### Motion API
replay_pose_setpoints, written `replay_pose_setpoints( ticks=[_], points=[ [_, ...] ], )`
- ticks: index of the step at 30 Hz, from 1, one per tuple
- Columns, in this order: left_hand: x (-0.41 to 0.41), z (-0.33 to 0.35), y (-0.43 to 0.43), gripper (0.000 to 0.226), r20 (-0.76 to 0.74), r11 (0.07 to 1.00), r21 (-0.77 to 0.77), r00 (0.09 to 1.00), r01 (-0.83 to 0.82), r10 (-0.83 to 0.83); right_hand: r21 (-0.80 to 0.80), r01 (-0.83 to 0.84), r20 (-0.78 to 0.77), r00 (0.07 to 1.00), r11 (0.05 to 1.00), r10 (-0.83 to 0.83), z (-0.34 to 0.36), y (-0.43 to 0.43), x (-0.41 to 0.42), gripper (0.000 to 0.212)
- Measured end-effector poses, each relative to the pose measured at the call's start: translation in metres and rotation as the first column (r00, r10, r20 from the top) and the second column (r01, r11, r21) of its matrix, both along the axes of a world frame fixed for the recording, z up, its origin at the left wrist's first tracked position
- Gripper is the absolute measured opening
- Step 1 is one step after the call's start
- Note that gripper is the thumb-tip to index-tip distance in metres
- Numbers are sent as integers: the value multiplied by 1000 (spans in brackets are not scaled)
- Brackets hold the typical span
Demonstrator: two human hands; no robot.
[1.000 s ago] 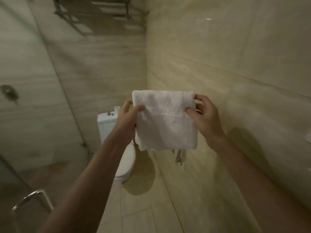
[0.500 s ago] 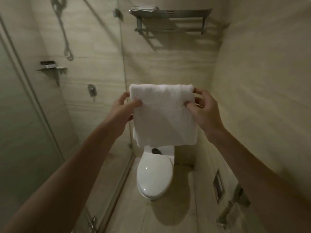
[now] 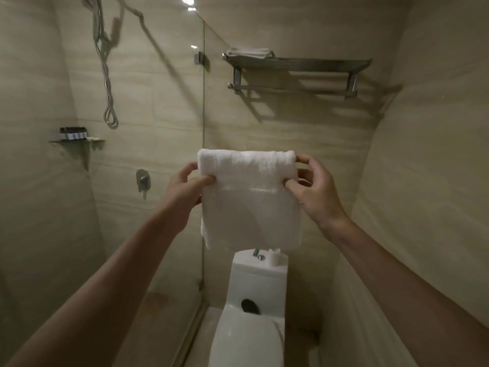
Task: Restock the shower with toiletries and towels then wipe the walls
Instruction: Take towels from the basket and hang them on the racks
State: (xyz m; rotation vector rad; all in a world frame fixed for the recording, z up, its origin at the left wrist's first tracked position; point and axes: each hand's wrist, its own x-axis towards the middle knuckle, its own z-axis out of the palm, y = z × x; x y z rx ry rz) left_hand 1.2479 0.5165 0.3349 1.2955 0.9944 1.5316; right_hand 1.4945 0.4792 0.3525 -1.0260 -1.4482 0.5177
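Both hands pinch the same thing. The fingers (image 3: 191, 169) of our left hand (image 3: 185, 193) curl behind the left edge of the folded white towel (image 3: 251, 205), with the thumb pressed across its front. Our right hand (image 3: 316, 193) grips the right edge the same way. The towel hangs flat between them in mid-air, above the toilet (image 3: 254, 329) and well below the metal towel rack (image 3: 299, 65) on the back wall. Another folded towel (image 3: 250, 52) lies at the left end of the rack.

We judge the risk to be in the lift. We hold only the upper edge, so the loose lower layers could fall open. A slipped pinch would drop the towel onto the cistern. Reaching high, we might also nudge the other towel off its end.

Beige tile covers the walls. A glass partition (image 3: 203, 123) stands to the left. Behind it hang the shower hose (image 3: 109, 86) and a small shelf (image 3: 79, 141) carrying dark bottles (image 3: 72, 133), with the mixer valve (image 3: 143, 179) lower down.
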Motion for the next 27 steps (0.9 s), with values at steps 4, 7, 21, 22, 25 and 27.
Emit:
replay_pose_setpoints(
  ticks=[4,7,21,22,25,27],
  points=[
    [-12,37,63,34,25,999,36,1000,-6,5,37,-9,-3,1000,999,9,33,59,-10,37],
    [-19,66,106,35,6,998,69,1000,-2,2,79,-8,10,1000,997,7,58,98,-16,37],
    [-21,175,289,30,-37,962,275,999,-8,19,238,8,0,1000,971,-8,155,294,-16,36],
    [-22,185,302,28,-44,956,294,999,-9,23,251,6,-3,1000,968,-6,166,308,-16,35],
    [-25,213,339,29,-89,934,357,995,-5,39,287,14,0,1000,958,-15,194,346,-16,35],
    [-27,231,361,29,-90,919,394,995,-13,53,304,-4,19,1000,953,-2,212,366,-15,39]
  ],
)
